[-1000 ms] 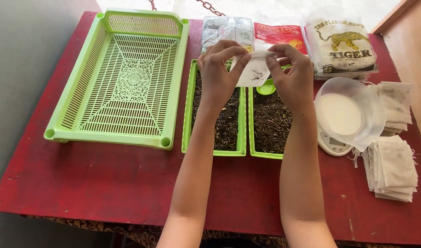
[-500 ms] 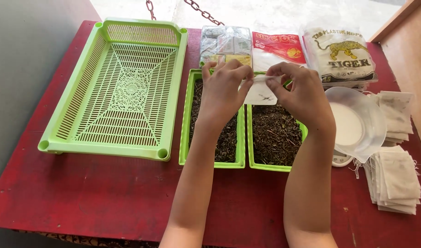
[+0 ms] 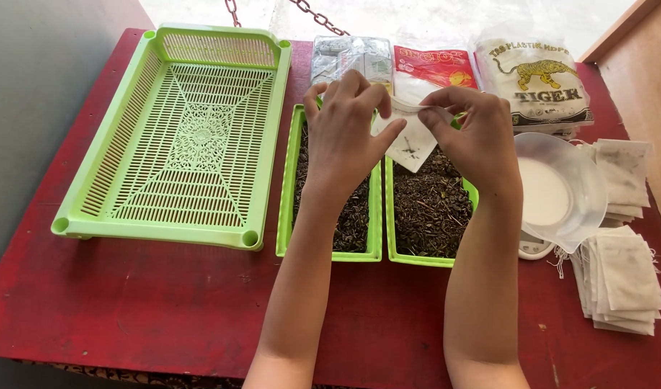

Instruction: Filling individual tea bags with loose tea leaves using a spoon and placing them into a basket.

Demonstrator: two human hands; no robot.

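My left hand (image 3: 348,133) and my right hand (image 3: 475,133) together hold a small white filter bag (image 3: 410,140) by its top edge, above two narrow green trays. A few dark tea flecks show through the bag. The left narrow tray (image 3: 287,191) and the right narrow tray (image 3: 389,216) both hold dark loose tea leaves. My forearms reach in from the bottom edge over the red table (image 3: 129,302).
A large empty green slotted basket (image 3: 175,137) lies at the left. A white bowl on a small scale (image 3: 561,191) stands at the right, with stacks of white filter bags (image 3: 622,277) beside it. Several packets, silver (image 3: 345,54), red (image 3: 435,65) and clear (image 3: 536,75), lie at the back.
Both hands with the filter bag have come slightly lower and nearer the trays. The view has shifted a little; the trays, basket and bowl stay in place.
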